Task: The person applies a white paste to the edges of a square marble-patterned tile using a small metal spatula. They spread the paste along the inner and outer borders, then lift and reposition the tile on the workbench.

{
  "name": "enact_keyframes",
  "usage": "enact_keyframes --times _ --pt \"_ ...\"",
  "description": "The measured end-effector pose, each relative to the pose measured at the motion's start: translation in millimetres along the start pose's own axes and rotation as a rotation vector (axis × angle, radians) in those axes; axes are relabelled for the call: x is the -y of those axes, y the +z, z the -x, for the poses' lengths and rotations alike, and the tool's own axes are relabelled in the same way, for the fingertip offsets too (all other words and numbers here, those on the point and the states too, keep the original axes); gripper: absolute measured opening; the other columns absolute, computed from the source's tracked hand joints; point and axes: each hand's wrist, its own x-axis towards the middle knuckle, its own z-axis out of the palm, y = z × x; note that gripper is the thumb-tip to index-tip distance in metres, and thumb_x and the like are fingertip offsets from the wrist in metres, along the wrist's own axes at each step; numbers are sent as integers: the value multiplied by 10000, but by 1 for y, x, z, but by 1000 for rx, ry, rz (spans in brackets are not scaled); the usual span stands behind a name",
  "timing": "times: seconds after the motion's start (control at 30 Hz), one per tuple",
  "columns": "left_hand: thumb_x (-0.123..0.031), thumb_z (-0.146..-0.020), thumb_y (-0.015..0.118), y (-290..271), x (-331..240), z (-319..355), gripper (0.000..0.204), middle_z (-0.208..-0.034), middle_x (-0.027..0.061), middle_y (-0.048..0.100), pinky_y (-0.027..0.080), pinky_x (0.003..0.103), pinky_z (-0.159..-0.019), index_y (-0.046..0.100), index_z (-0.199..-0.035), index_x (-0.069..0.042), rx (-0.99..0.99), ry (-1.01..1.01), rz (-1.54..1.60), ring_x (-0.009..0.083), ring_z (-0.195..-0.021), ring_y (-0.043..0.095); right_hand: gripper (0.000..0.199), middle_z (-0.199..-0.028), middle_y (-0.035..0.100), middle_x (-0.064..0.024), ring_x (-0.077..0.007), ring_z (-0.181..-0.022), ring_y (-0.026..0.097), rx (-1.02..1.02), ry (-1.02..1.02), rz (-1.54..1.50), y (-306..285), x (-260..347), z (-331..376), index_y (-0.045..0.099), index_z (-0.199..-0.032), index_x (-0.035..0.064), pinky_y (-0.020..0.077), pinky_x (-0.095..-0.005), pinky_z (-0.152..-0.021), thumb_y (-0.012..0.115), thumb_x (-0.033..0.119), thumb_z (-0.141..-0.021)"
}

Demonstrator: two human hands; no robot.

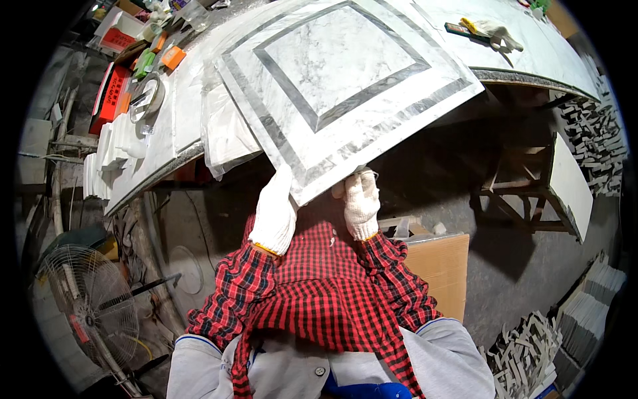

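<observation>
A large square marble panel [339, 63], white with grey inlaid bands, lies turned on the worktable, its near corner jutting out past the edge toward me. My left hand [274, 213], in a white knitted glove, grips the panel at the left side of that corner; its fingertips are hidden. On the other side of the corner, my right hand [360, 199], gloved likewise, is curled around the lower edge with its fingers bent. A thin plastic bag [229, 133] with white pieces in it lies beside the panel's left edge.
The worktable [183, 123] carries a tape roll [148, 100], a red box [109, 98] and small orange boxes [173, 58] at left. A loose glove [495, 32] lies far right. A fan [93, 309] stands lower left, a wooden stool [541, 186] and cardboard [438, 269] at right.
</observation>
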Motion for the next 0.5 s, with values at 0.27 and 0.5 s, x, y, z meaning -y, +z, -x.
enact_keyframes --times 0.27,0.5 --pt "-230 -1039 478 0 0 2 405 -1331 151 554 445 456 -1069 461 -1336 45 38 -13 -5 282 -1219 555 265 -853 568 1 -70 -645 517 -298 -93 -70 -34 -7 -45 500 -1212 72 419 -212 -535 466 268 -1037" --pt "-310 -1050 461 10 15 1 384 -813 78 533 422 312 -664 583 -973 46 162 34 -525 136 -750 501 367 -1254 570 -81 -210 -1164 578 -184 -72 -430 -33 27 -67 442 -1320 73 485 -378 -994 378 333 -1069"
